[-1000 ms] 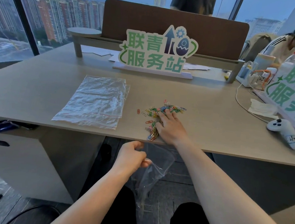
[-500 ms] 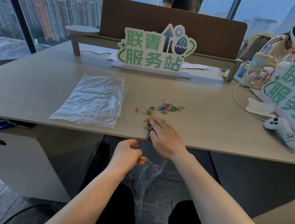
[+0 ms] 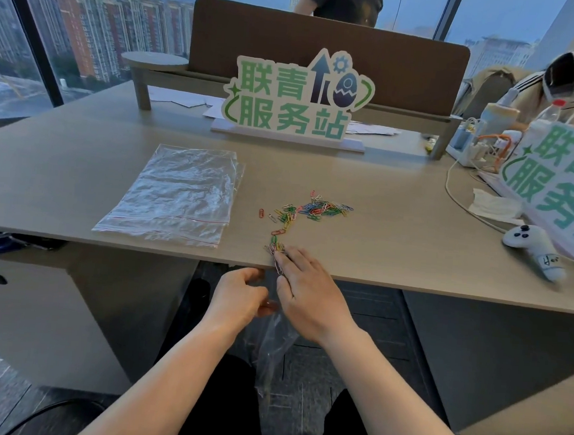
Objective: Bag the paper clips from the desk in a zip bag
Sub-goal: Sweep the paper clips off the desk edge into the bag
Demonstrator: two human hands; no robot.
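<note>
Several coloured paper clips point(image 3: 313, 210) lie scattered on the grey desk point(image 3: 397, 239), trailing toward its front edge. My right hand point(image 3: 310, 294) lies palm down over the desk's front edge, fingers on a small bunch of clips point(image 3: 274, 247) at the lip. Just under the edge my left hand point(image 3: 238, 299) pinches the mouth of a clear zip bag point(image 3: 273, 350), which hangs down between my knees. The bag's opening is partly hidden by both hands.
A stack of spare clear zip bags point(image 3: 177, 195) lies on the desk to the left. A green-lettered sign point(image 3: 294, 101) stands at the back. A second sign point(image 3: 563, 184), a white controller point(image 3: 534, 247), a cable and bottles crowd the right. Other people are behind the divider.
My right hand has dragged back from the middle of the clip pile to the desk's front edge, pulling a trail of clips with it. My left hand has lifted the bag closer under the edge.
</note>
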